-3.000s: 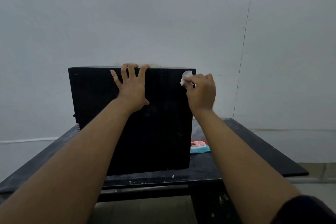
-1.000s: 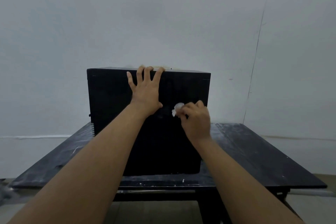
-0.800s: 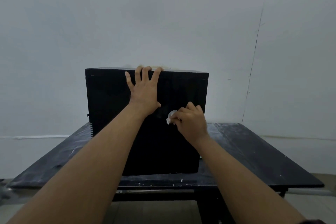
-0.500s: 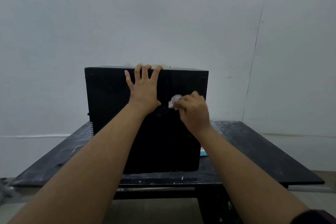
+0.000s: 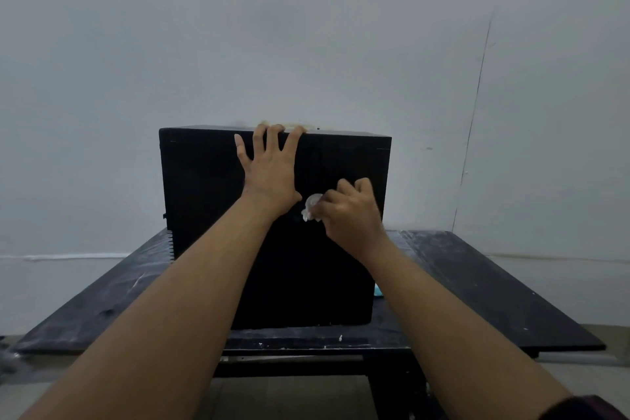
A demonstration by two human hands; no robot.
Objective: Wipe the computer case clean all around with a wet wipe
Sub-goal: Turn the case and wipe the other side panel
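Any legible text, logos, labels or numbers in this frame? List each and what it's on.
No text can be read.
computer case: the facing panel is plain black, with no logo, label or number visible.
wet wipe in the right hand: blank.
teal packet beside the case: only a sliver shows, so any print is hidden.

Left hand splayed flat, right hand curled in grip

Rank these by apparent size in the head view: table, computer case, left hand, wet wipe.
1. table
2. computer case
3. left hand
4. wet wipe, bunched in the right hand, so only part shows
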